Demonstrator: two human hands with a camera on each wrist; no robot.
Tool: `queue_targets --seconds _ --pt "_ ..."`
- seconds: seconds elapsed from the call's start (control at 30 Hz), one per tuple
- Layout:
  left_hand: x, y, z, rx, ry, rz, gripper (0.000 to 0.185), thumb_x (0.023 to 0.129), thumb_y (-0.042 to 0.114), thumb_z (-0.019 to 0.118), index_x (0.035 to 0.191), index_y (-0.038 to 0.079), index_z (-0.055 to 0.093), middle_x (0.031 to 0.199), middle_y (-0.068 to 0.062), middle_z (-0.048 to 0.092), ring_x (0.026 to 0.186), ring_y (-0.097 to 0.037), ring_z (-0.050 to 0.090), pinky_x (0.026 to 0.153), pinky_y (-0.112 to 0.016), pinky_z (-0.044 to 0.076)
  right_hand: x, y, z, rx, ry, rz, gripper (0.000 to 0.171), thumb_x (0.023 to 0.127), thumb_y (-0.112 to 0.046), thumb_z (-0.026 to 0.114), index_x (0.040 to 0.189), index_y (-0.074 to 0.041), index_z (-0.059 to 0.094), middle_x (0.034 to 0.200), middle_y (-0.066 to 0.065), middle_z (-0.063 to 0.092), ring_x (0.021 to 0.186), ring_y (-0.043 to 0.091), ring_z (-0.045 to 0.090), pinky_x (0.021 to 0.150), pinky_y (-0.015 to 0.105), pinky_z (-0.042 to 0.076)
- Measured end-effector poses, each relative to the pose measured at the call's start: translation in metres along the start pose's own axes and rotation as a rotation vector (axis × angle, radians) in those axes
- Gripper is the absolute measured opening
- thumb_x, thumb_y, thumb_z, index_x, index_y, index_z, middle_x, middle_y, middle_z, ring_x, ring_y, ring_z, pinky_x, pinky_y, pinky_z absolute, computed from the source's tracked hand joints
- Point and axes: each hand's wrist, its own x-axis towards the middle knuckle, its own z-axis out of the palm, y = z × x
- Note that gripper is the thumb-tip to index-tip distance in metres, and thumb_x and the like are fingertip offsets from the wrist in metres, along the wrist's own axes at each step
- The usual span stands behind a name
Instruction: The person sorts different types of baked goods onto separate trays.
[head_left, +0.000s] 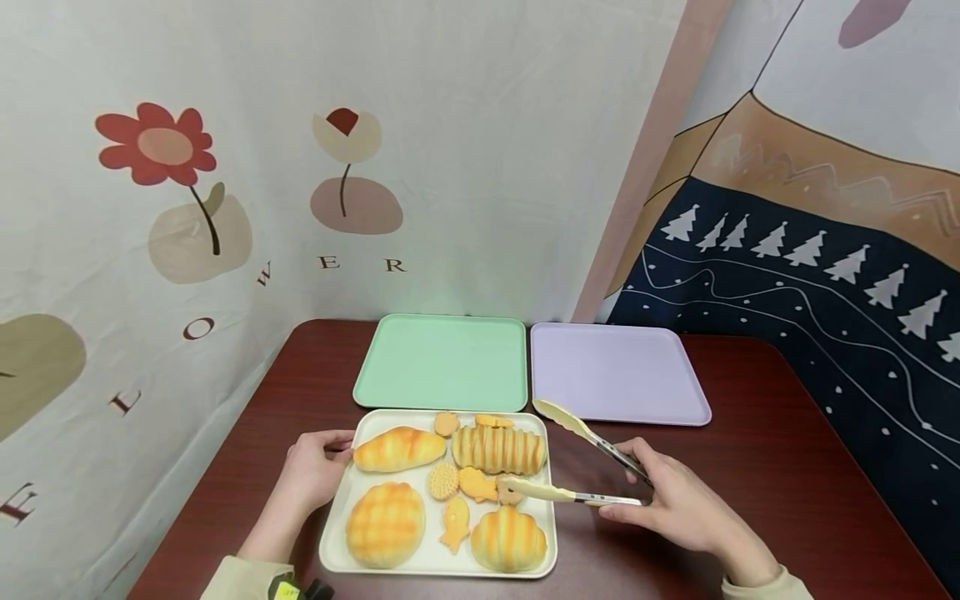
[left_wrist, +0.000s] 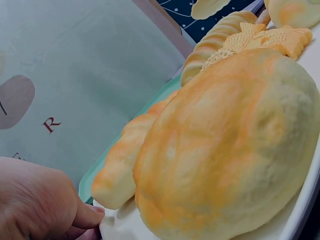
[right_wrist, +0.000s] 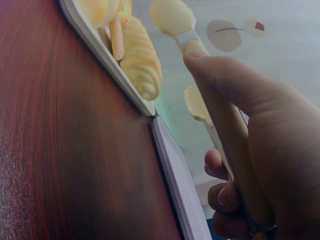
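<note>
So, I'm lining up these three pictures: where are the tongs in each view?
Head: tongs lower right, held by right hand.
Left wrist: one tip at top edge.
Right wrist: right of centre, gripped.
Shared landmark: ridged long loaf.

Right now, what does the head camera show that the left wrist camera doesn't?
Only the head view shows the right hand gripping the tongs, the purple tray and the small cookies. Only the left wrist view shows the round bun up close, filling the frame. Both show the left hand at the white tray edge, beside the long loaf.
</note>
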Motion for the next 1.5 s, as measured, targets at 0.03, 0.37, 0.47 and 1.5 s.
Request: queue_targets --seconds 0.03,0.37,0.47,1.5 --pt "0.000 0.000 0.000 0.000 0.001 0.001 0.026 0.098 0.002 0.068 0.122 -0.006 0.075 0.103 -0.012 0.075 0.092 -0.028 0.072 0.078 -0.042 0.059 0.001 0.000 0.000 0.009 -0.005 0.000 0.067 0.083 -0.060 0.085 0.125 -0.017 0.057 0.089 -0.004 0.056 0.072 0.005 0.052 0.062 0.025 0.045" --pt "0.000 0.001 0.000 -0.006 -0.002 -0.003 0.026 0.098 0.001 0.068 0.122 -0.006 0.075 0.103 -0.012 0.075 0.093 -0.029 0.073 0.077 -0.042 0.060 0.006 -0.001 0.002 0.060 -0.042 -0.006 0.061 0.084 -0.055 0.087 0.123 -0.017 0.058 0.084 -0.004 0.057 0.059 0.002 0.045 0.053 0.024 0.043" --pt "0.000 0.001 0.000 -0.006 0.000 -0.001 0.026 0.098 0.001 0.068 0.122 -0.006 0.075 0.103 -0.012 0.075 0.093 -0.029 0.072 0.078 -0.042 0.059 0.008 -0.001 0.003 0.025 -0.032 -0.034 0.059 0.084 -0.057 0.086 0.121 -0.020 0.059 0.082 -0.007 0.056 0.060 0.001 0.045 0.055 0.024 0.043" --pt "-0.001 0.002 0.000 0.002 -0.008 -0.023 0.027 0.098 0.004 0.068 0.123 -0.005 0.075 0.103 -0.012 0.075 0.094 -0.028 0.071 0.083 -0.046 0.059 0.021 0.000 0.007 -0.116 -0.047 -0.095 0.045 0.091 -0.052 0.081 0.123 -0.023 0.069 0.076 -0.019 0.053 0.067 0.001 0.051 0.060 0.025 0.043"
